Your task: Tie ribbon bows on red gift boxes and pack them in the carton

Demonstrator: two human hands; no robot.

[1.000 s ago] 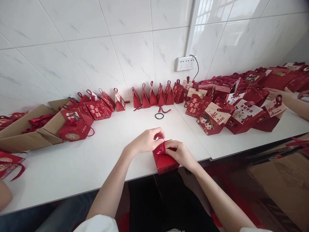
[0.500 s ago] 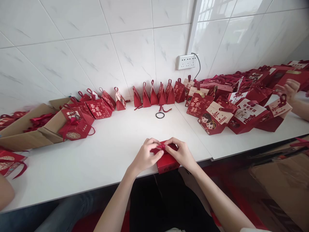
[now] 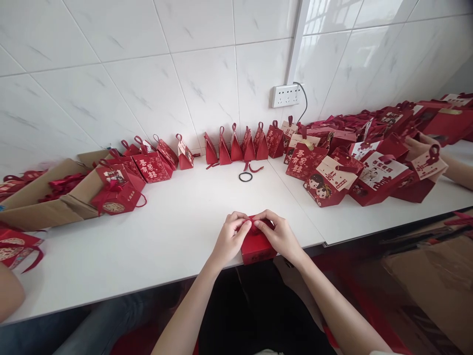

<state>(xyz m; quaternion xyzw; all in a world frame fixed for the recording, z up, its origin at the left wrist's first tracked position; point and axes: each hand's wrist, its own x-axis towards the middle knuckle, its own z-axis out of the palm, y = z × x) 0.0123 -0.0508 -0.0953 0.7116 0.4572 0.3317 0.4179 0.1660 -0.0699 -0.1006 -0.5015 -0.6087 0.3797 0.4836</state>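
A red gift box (image 3: 258, 248) sits at the front edge of the white table (image 3: 166, 236), in front of my body. My left hand (image 3: 232, 239) is closed in a pinch on the red ribbon (image 3: 254, 229) at the top of the box. From the other side, my right hand (image 3: 279, 234) pinches the same ribbon with thumb and index finger. The thumbs and fingertips of both hands nearly meet there and cover most of the ribbon. A black ring-shaped band (image 3: 245, 177) and a loose dark red ribbon piece (image 3: 256, 169) lie beyond my hands.
Finished-looking red boxes (image 3: 235, 148) with ribbon loops line the wall. More boxes (image 3: 330, 182) crowd the right side, where a co-worker's hand (image 3: 419, 145) reaches in. On the left stands a cardboard box (image 3: 55, 212) of red ribbons. Another person's arm (image 3: 9, 293) shows at far left.
My left hand has shifted slightly right, its fingertips now closer to my right hand over the ribbon. The co-worker's hand on the right has moved left and lower among the boxes.
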